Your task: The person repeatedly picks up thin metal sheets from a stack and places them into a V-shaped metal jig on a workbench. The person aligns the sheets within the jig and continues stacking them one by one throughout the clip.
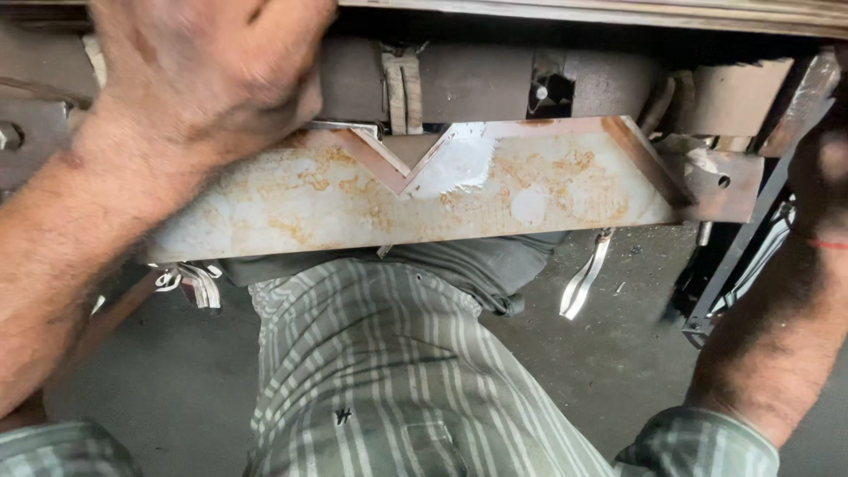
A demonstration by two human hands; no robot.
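A long, flat metal strip (495,199), rust-stained and pale, lies across the front of a machine bed, level with my waist. A V-shaped notch (402,168) is cut into its far edge, and its right end is cut at a slant. My left hand (208,66) is blurred at the top left, over the strip's left end and the machine; its fingers are curled, and I cannot tell whether it grips anything. My right hand (821,168) sits in shadow at the right edge beside a dark metal bar (751,230); its fingers are hidden.
Behind the strip runs a dark machine body (495,84) with a bolt and brackets. A small steel plate with a hole (720,181) sticks out at the strip's right end. Curled metal offcuts (583,283) lie on the grey concrete floor (609,353). My striped shirt fills the bottom middle.
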